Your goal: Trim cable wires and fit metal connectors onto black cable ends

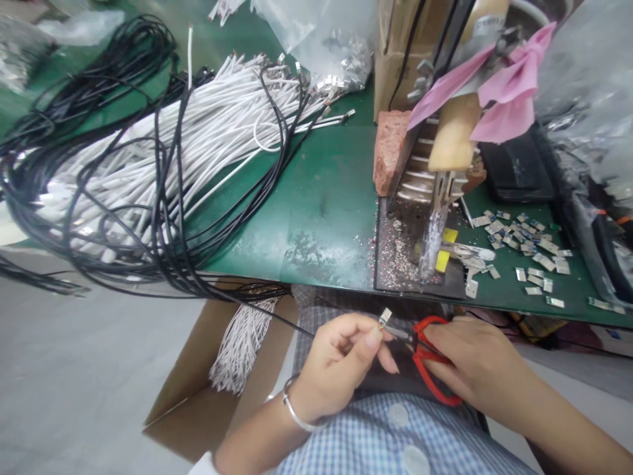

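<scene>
The left hand (339, 363), forearm angled up from the lower left, curls inward and pinches a small silver rectangular metal connector (386, 316) between thumb and fingertip, just below the green tabletop's (326, 231) edge; a thin black cable (279, 318) reaches that hand. The right hand (487, 359), back upward, grips red-handled metal scissors (424, 356), blades pointing towards the connector

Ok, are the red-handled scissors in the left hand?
No, the right hand holds the red-handled scissors, while the left hand pinches a small metal connector near its lower end.
</scene>
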The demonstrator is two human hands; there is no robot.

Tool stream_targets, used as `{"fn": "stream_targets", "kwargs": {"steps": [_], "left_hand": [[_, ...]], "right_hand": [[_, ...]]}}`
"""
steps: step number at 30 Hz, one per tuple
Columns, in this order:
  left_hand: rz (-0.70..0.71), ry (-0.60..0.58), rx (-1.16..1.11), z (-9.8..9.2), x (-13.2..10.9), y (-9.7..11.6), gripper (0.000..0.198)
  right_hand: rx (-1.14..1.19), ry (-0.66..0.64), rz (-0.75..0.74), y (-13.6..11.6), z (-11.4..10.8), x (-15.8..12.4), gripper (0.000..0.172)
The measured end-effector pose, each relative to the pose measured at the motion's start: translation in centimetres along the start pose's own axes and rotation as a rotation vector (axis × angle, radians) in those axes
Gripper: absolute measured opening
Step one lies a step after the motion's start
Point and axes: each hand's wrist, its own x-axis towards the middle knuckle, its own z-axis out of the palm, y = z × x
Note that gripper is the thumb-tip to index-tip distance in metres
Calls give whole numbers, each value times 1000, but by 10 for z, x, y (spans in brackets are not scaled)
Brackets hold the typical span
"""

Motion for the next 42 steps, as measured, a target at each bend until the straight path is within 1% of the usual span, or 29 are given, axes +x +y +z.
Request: {"fn": "stream_targets", "kwargs": {"steps": [6, 12, 15, 19, 23, 26, 28, 30, 34, 36, 38, 42], "left_hand": [[-14, -10, 4, 0, 1, 1, 23], [-52, -29, -83, -2, 0, -2, 21], [-41, -63, -150, -4, 2, -6, 20], [9, -123, -278, -4, 4, -12, 17], [56, -91, -327, -2, 4, -14, 16], [95, -65, -305, 0, 4, -16, 14], [108, -63, -293, 0, 4, -17, 13], [92, -66, -285, -1, 3, -19, 14], [43, -54, -248, -1, 2, -19, 19], [35, -54, -231, -1, 1, -18, 20], [25, -59, -222, -1, 1, -17, 21], [9, -52, -172, -1, 0, -14, 24]], "right_hand": [[26, 11, -6, 0, 2, 3, 51], [48, 33, 8, -2, 4, 3, 50], [124, 30, 39, -5, 8, 2, 45], [376, 8, 159, -17, 23, 2, 37], [691, 4, 342, -35, 40, 3, 37], [854, 55, 485, -43, 47, 3, 35], [886, 113, 558, -44, 48, 1, 31], [847, 135, 535, -42, 47, -3, 27], [623, 124, 326, -31, 39, -7, 23], [487, 142, 258, -23, 31, -5, 21], [361, 138, 207, -16, 23, -1, 23], [170, 80, 96, -6, 7, 6, 28]]}}
